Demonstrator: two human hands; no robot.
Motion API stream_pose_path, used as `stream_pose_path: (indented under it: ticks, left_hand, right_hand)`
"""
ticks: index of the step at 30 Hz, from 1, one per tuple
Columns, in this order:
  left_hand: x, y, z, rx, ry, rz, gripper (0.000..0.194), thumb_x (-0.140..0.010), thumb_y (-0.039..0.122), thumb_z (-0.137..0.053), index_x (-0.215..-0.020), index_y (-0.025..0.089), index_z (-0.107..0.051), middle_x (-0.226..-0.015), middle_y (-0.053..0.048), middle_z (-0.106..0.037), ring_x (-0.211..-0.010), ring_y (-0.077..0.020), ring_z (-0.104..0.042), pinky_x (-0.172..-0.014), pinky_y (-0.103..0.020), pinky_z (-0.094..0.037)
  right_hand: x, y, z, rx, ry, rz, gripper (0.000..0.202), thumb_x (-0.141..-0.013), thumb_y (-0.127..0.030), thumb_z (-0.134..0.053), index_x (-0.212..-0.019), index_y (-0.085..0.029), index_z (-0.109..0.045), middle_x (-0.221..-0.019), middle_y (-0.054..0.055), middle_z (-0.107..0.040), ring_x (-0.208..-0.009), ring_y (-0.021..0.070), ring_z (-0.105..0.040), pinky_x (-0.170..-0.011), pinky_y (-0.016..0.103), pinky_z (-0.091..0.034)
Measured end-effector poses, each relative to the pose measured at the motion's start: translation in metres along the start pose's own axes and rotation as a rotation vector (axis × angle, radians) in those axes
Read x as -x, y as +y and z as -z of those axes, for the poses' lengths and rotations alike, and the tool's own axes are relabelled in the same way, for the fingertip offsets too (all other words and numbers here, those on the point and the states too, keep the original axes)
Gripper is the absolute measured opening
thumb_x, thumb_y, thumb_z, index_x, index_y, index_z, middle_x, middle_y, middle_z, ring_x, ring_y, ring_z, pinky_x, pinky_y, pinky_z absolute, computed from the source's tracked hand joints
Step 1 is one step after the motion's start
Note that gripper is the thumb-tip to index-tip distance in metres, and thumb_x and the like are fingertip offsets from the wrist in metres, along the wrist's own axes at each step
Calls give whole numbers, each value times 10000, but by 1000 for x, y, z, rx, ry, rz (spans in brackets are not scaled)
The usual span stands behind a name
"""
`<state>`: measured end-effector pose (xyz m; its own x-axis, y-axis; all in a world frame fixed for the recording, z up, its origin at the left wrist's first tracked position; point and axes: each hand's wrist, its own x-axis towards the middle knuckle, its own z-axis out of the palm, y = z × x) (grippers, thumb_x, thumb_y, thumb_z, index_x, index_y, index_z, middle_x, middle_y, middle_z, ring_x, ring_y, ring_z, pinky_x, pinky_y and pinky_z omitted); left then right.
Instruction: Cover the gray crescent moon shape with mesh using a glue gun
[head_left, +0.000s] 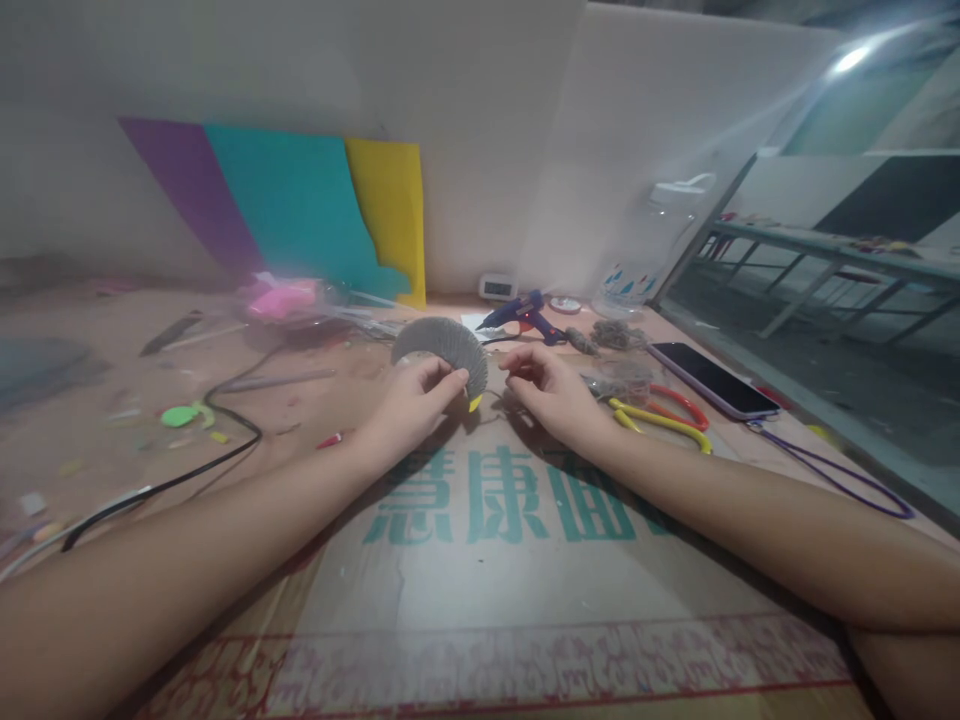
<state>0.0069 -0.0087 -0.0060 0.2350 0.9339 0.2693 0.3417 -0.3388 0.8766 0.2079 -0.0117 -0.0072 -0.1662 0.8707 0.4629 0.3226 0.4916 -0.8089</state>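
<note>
A grey, ribbed round piece [450, 342] is held by my left hand [420, 400], whose thumb and fingers pinch its lower edge. A small yellow bit [475, 403] shows at that edge, just below the thumb tip. To the right, my right hand [551, 395] is curled with thumb and fingertips near each other, apart from the grey piece. A thin dark strand appears by its fingertips, but whether they grip it is too blurred to tell. Both hands are above a printed sheet [480, 590] with green characters.
Behind the hands are a blue glue gun [525, 315], a small white clock [498, 287] and a clear bottle [637, 250]. Scissors with yellow and red handles [667, 420] and a phone [712, 380] lie right. A black cable [232, 448] and a green disc [179, 416] are left.
</note>
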Motion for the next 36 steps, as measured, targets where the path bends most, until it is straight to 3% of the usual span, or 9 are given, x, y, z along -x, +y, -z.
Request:
stream_pose_path:
  ticks: [8, 17, 21, 27, 32, 36]
  left_hand:
    - [0, -2, 0, -30, 7, -32, 335, -891, 447, -525, -677, 192, -561, -669, 8, -576, -671, -153, -544, -662, -289, -409]
    - [-1, 0, -1, -42, 6, -20, 334, -885, 450, -525, -674, 192, -558, -668, 7, -579, -672, -155, -540, -654, -282, -405]
    - [0, 1, 0, -40, 10, -18, 327, -886, 452, -529, -685, 195, -560, -686, 3, -586, -687, -160, -555, -674, -290, -416]
    - [2, 4, 1, -36, -7, 10, 328, -885, 467, -525, -701, 199, -558, -678, 2, -603, -669, -161, -563, -643, -285, -416]
    - [2, 4, 0, -78, -25, -17, 339, -877, 489, -534, -714, 193, -561, -697, -1, -619, -665, -161, -566, -627, -285, -410]
    - [3, 0, -2, -173, -35, -96, 333, -871, 487, -544, -717, 193, -574, -682, 1, -598, -645, -159, -542, -580, -276, -384]
  right_hand:
    - [2, -2, 2, 183, -12, 60, 288, -701, -41, -450, -909, -197, -572, -768, -22, -473, -701, 134, -475, -649, 271, -390]
    - [4, -2, 2, 196, -6, 54, 298, -690, -33, -429, -892, -210, -560, -724, -36, -423, -659, 133, -439, -617, 266, -371]
    - [4, 0, 2, 136, 16, 36, 235, -770, -81, -454, -928, -209, -572, -754, -25, -481, -686, 137, -485, -637, 273, -403]
    - [3, -8, 2, 101, -28, 5, 162, -887, -286, -523, -945, -185, -636, -906, 34, -655, -816, 162, -585, -753, 312, -459]
    - [3, -16, 2, 144, -84, 48, 186, -896, -326, -539, -921, -185, -657, -938, 43, -690, -888, 178, -611, -814, 323, -459]
    - [4, -17, 2, 215, -131, 38, 160, -871, -320, -577, -817, -182, -638, -838, 31, -655, -806, 171, -588, -743, 305, -448]
